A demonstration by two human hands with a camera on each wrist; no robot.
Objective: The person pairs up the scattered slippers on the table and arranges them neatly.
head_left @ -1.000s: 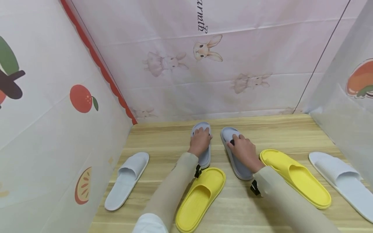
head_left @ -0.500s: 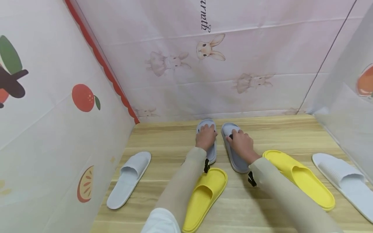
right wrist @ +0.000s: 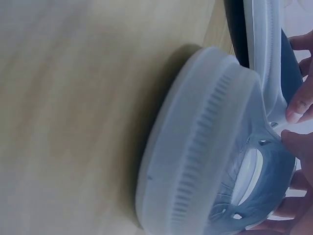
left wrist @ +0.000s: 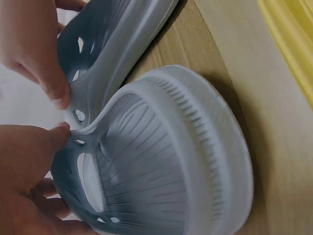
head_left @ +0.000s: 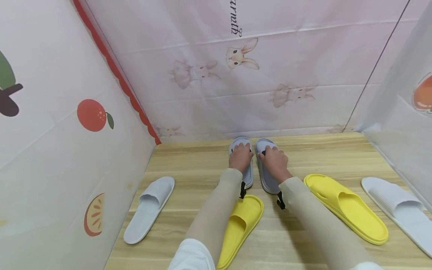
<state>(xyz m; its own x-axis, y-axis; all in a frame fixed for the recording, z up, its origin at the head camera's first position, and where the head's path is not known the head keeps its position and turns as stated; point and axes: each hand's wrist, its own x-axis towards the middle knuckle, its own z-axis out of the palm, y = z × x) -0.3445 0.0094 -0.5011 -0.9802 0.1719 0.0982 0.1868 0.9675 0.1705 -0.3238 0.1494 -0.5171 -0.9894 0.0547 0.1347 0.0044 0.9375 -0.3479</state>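
Two grey-blue slippers lie side by side near the back wall, with a narrow gap between them at the heels. My left hand point(head_left: 241, 156) grips the strap of the left grey slipper point(head_left: 249, 178), thumb on its inner side. The right grey slipper point(head_left: 267, 182) is held the same way by my right hand point(head_left: 275, 161). In the left wrist view, the left slipper point(left wrist: 215, 122) shows a ribbed heel and cut-out holes in its strap, with fingers curled at the strap's far edge. The right wrist view shows the right slipper point(right wrist: 195, 142) flat on the wooden surface.
A yellow slipper point(head_left: 251, 210) lies partly under my left forearm, another yellow slipper point(head_left: 354, 213) right of my right arm. White slippers lie at far left point(head_left: 148, 210) and far right point(head_left: 401, 210). Printed cloth walls point(head_left: 209, 112) enclose the wooden surface point(head_left: 195, 161).
The right grey slipper has moved left with my right hand, towards the left one. Both grey slippers sit slightly nearer the back wall. The yellow and white slippers stay in place.
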